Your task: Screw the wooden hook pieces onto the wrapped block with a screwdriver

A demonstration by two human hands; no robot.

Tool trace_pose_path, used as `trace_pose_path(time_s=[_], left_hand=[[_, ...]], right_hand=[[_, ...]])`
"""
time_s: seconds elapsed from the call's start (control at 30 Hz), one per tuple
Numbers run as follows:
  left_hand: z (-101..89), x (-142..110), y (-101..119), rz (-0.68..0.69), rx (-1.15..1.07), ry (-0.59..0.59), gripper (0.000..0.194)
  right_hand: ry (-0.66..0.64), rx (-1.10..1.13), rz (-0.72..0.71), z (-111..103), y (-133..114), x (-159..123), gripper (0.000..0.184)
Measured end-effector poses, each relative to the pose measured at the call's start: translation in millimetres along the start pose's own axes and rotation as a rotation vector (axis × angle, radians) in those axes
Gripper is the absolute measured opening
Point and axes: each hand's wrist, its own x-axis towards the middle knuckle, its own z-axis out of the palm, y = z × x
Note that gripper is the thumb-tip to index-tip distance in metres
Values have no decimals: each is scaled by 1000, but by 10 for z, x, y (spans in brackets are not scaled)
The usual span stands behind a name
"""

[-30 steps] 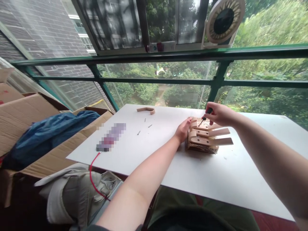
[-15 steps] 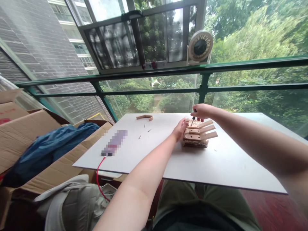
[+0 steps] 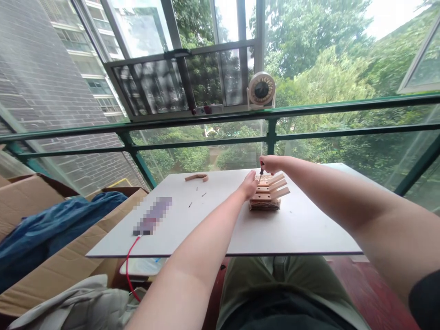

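Head view: beneath the right hand [image 3: 270,164], closed around the screwdriver [image 3: 262,171], the wooden hooks [image 3: 271,188], probably light and stiff, are touched by the left hand [image 3: 249,185] (grip unclear); their sides are best held.

No readable text or labels anywhere.

Over the white table [image 3: 292,233] are two hands, one left hand [image 3: 248,187] and one right hand [image 3: 271,163], with one screwdriver [image 3: 262,171]. The table bears one block [image 3: 264,206], four wooden hooks [image 3: 281,192] (three grouped, one apart), three screws [image 3: 204,195] and one blurred item [image 3: 153,216]. One red cable [image 3: 127,266] hangs off the table; one fan [image 3: 261,90] stands beyond it.
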Motion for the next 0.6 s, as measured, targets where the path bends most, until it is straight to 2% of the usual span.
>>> trace_pose_path(time_s=[0.13, 0.27, 0.43, 0.6], left_hand=[[21, -72, 4, -56, 31, 25, 65], [20, -80, 2, -81, 14, 30, 65], [50, -127, -2, -52, -64, 58, 64], [86, -481, 54, 46, -193, -14, 66]], right_hand=[[-142, -65, 137, -90, -99, 24, 39], [-196, -98, 232, -100, -227, 72, 39], [-196, -87, 321, -23, -278, 166, 39], [-112, -52, 345, 82, -213, 159, 37]])
